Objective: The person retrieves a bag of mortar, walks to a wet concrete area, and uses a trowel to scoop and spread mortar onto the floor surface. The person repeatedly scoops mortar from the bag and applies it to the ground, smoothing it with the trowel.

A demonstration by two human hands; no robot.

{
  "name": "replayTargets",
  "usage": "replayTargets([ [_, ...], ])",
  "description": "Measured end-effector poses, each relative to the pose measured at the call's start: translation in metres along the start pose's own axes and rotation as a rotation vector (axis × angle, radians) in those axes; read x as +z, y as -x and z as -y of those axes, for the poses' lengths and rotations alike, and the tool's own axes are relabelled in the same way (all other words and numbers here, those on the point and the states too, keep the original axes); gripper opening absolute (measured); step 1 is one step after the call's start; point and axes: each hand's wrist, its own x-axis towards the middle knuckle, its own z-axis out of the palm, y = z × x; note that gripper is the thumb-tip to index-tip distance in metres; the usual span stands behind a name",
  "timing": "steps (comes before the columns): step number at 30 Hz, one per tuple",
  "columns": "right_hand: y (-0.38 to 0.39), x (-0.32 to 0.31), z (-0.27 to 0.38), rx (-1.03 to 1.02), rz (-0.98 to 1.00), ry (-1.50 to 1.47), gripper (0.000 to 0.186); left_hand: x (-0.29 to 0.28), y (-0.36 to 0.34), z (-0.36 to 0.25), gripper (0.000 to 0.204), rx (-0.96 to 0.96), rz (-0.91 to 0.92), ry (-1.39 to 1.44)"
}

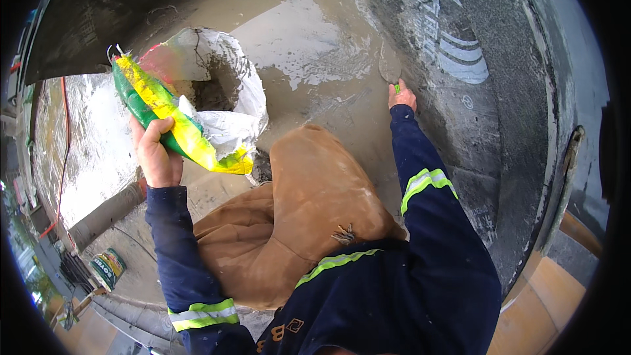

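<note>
My left hand [160, 154] is closed on the rim of an open bag [230, 121], white inside with green and yellow outside, thumb over the rim. Grey, powdery-looking material lies inside the bag, partly hidden by the folded rim. Out to the front right, my right hand [403, 97] is closed round the green handle of a trowel [390, 66]. The trowel's blade points away from me, at the wet grey-brown floor [328, 108] beside the dark sheet.
A dark grey membrane sheet [473, 125] with pale printing curves up on my right. A grey roll [108, 215], a small green can [108, 267] and a red cord [64, 151] are at the left. A pole [565, 181] stands at the far right.
</note>
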Motion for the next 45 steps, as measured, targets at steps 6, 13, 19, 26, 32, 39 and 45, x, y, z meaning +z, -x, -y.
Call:
replayTargets([
  [6, 0.001, -0.065, 0.042, -0.085, -0.036, -0.015, 0.049, -0.003, -0.001, -0.004, 0.054, -0.016, -0.010, 0.016],
  [13, 0.057, -0.175, 0.122, -0.478, -0.107, -0.125, 0.046, -0.003, -0.016, 0.003, 0.058, 0.046, 0.028, 0.063],
  [19, 0.157, -0.221, 0.208, -0.937, -0.181, -0.301, 0.049, 0.011, -0.016, -0.001, 0.055, 0.028, 0.029, 0.033],
  [26, 0.180, -0.164, 0.237, -1.133, -0.158, -0.359, 0.047, 0.000, -0.015, 0.000, 0.058, 0.002, 0.044, 0.086],
  [32, 0.121, -0.098, 0.154, -0.502, 0.115, -0.564, 0.047, -0.011, -0.003, -0.002, 0.059, -0.005, 0.002, 0.074],
  [39, 0.055, -0.016, 0.078, -0.162, 0.322, -0.103, 0.045, -0.007, 0.001, 0.000, 0.054, -0.012, -0.024, 0.040],
  [45, -0.024, -0.009, 0.090, -0.020, 0.201, -0.087, 0.047, -0.012, 0.003, 0.000, 0.060, -0.024, -0.009, 0.069],
])
